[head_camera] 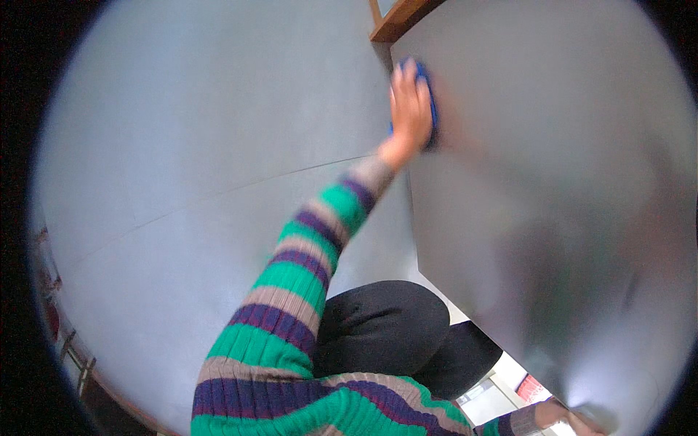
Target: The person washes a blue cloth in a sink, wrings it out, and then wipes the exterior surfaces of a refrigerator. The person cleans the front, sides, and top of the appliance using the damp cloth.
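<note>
My left hand point(411, 106) presses a blue cloth point(433, 114) against the glossy grey panel point(545, 136) on the right, close to where it meets the pale grey panel point(191, 120) on the left. Its fingers lie over the cloth, and most of the cloth is hidden under the palm. The arm in its striped knit sleeve is stretched far out. At the bottom right my right hand point(567, 422) is blurred and partly cut off at the lower edge of the glossy panel; whether it holds anything cannot be told.
A brown wooden frame point(401, 24) stands at the top, where the panels meet. My bent knees in dark trousers point(387, 327) are close to the panels' lower edges. Beyond the lower right edge lie a red patterned item point(531, 389) and a pale boxy object point(485, 402). Blurred reflections show in the glossy panel.
</note>
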A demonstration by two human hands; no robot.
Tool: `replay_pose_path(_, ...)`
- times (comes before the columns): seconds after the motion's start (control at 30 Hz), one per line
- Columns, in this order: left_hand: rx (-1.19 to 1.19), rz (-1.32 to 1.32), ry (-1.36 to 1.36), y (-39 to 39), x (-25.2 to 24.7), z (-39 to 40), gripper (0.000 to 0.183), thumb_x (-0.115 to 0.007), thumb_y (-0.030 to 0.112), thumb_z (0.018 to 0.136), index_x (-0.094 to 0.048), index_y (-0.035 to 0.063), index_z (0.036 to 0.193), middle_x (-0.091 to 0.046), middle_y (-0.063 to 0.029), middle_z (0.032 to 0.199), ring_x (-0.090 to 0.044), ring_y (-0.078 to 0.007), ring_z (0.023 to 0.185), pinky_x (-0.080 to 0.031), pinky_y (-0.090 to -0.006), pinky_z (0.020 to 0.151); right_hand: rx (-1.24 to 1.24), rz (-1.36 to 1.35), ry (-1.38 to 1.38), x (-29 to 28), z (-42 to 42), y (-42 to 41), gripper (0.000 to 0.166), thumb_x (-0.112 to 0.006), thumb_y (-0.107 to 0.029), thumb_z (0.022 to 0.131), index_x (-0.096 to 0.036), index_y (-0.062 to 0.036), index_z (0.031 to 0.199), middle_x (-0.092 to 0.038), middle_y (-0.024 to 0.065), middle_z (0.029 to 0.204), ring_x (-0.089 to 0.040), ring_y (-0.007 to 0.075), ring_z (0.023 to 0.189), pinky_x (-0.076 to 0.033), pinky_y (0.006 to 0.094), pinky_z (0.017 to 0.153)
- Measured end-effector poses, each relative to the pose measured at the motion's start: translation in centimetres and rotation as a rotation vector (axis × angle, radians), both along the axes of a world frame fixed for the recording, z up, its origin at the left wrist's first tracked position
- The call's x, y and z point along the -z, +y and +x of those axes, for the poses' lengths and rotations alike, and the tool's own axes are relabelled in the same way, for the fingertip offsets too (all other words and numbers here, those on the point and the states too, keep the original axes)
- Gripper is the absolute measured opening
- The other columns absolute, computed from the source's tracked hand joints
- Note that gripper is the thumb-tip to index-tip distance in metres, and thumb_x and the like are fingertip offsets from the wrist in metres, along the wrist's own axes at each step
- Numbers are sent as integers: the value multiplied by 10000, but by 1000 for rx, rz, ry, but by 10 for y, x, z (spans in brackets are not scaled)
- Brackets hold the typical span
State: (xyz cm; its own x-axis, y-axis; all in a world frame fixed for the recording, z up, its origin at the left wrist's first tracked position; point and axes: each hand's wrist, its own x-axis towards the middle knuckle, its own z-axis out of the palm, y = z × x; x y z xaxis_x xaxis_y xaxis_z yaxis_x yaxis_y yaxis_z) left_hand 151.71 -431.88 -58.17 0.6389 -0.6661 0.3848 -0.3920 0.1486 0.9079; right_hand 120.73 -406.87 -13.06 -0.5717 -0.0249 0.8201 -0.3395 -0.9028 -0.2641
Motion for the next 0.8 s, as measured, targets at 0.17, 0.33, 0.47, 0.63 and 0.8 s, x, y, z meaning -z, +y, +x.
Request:
replay_pose_path(0.17,594,98,205,225,5,-110,615,-541,109,817,-275,88,1372,-179,-205,1440,-148,-451,1315,-163,-565,1060,68,-3,53,-8,1,3,285,-508,-236,869,-568,-20,1044,-583,124,1060,-535,221,950,-423,369,856)
replay_pose_path(0.33,114,72,-43,71,40,-20,537,-433,15,826,-335,59,1352,-207,-221,1443,-154,-418,1339,-222,-542,1042,188,33,166,-10,-17,3,313,-504,-319,850,-573,-51,995,-586,132,1013,-550,257,880,-433,429,793)
replay_pose_path(0.47,-54,-42,267,-66,23,92,390,-355,223,926,-430,16,1248,-423,-231,1262,-401,-384,1170,-336,-416,986,261,7,357,-31,-53,1,342,-500,-386,835,-577,-76,956,-588,139,976,-562,286,823,-442,478,743)
replay_pose_path(0.63,8,3,295,-1,40,34,423,-421,246,892,-429,19,1249,-451,-221,1246,-410,-357,1173,-335,-399,987,709,156,608,-2,-12,-19,394,-428,-400,853,-560,-41,945,-572,125,972,-555,253,837,-466,434,714)
replay_pose_path(0.8,341,309,119,229,27,-128,489,-392,92,916,-200,-74,1334,-168,-299,1404,-241,-498,1255,-259,-523,1031,540,306,472,10,23,-21,507,-334,-429,876,-537,23,987,-551,171,968,-557,270,848,-486,424,720)
